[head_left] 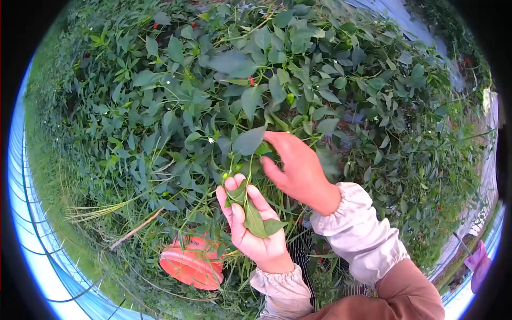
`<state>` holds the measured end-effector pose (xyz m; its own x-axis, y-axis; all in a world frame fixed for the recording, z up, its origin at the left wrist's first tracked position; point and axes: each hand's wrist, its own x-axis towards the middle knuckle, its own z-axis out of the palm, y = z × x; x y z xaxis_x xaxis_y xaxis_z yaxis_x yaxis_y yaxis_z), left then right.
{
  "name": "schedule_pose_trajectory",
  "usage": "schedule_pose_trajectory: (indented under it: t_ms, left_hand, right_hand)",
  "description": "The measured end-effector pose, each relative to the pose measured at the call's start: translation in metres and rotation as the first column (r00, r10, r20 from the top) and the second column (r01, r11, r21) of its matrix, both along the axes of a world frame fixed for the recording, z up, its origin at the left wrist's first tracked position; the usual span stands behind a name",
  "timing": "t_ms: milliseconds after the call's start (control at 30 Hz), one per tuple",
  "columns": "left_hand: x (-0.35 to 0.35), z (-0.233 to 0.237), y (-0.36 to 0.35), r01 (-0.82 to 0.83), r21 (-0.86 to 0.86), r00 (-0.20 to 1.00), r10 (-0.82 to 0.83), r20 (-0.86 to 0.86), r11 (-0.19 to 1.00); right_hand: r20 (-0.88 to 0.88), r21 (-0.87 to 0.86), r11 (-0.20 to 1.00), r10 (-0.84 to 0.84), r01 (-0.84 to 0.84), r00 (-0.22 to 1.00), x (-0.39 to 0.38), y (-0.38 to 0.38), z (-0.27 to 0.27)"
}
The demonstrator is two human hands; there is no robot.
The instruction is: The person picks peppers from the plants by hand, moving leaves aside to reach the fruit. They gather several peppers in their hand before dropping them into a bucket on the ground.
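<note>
My left hand (249,229) is palm up in the middle of the view, its fingers curled round a leafy pepper shoot (257,220). Several leaves lie across the palm, and the thin stem rises between the fingers. Small green peppers (225,175) hang just above those fingertips. To the upper right, my right hand (301,170) has thumb and forefinger apart, with nothing visible between them. Its forefinger reaches the edge of a broad pepper leaf (249,141); the other fingertips are hidden.
Dense pepper plants (176,90) surround both hands, with a few red peppers (251,80) among the leaves. An orange-red bucket (191,265) sits tilted in the grass at lower left. Near it lies a dry stick (137,229). Pale sheeting (416,26) shows at upper right.
</note>
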<state>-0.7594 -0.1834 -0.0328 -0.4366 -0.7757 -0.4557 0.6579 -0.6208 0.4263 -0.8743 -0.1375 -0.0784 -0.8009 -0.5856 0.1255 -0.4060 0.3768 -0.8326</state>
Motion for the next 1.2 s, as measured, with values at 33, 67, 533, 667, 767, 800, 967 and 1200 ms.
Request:
schedule_pose_trajectory:
  t_ms: [33,67,533,667,767,800,967,1200]
  left_hand:
    - [-0.001,0.001,0.002,-0.003,-0.004,1.0,0.003,0.01,1.0]
    - [0.0,0.001,0.003,-0.002,-0.003,1.0,0.002,0.007,1.0]
    - [-0.005,0.004,0.011,-0.001,0.147,0.999,0.006,-0.037,0.989]
    - [0.006,-0.004,0.006,0.004,0.253,0.997,0.017,-0.081,0.968]
    - [0.004,-0.004,0.004,0.009,0.339,0.997,0.016,-0.074,0.941]
    - [0.007,-0.007,0.004,0.007,0.343,0.997,0.019,-0.072,0.939]
    - [0.011,-0.016,0.005,0.055,0.261,0.998,-0.044,-0.046,0.964]
    - [0.008,-0.013,0.005,0.032,0.19,0.999,-0.028,-0.022,0.981]
  right_hand:
    - [0.087,0.015,0.997,0.069,-0.071,0.994,0.0,-0.002,-0.001]
    - [0.174,0.024,0.99,0.135,-0.141,0.975,0.0,-0.002,0.0]
    - [0.903,-0.427,0.854,0.383,0.298,0.194,-0.031,0.08,0.028]
    - [0.929,-0.371,0.929,0.371,-0.013,0.004,-0.026,0.089,0.026]
    - [0.937,-0.329,0.926,0.344,-0.187,0.056,-0.008,0.092,0.032]
    - [0.9,-0.415,0.871,0.435,-0.264,0.021,-0.007,0.093,0.03]
    - [0.82,-0.527,0.737,0.572,-0.424,-0.026,0.019,0.102,0.031]
    - [0.919,-0.352,0.895,0.386,-0.273,0.08,0.022,0.113,0.013]
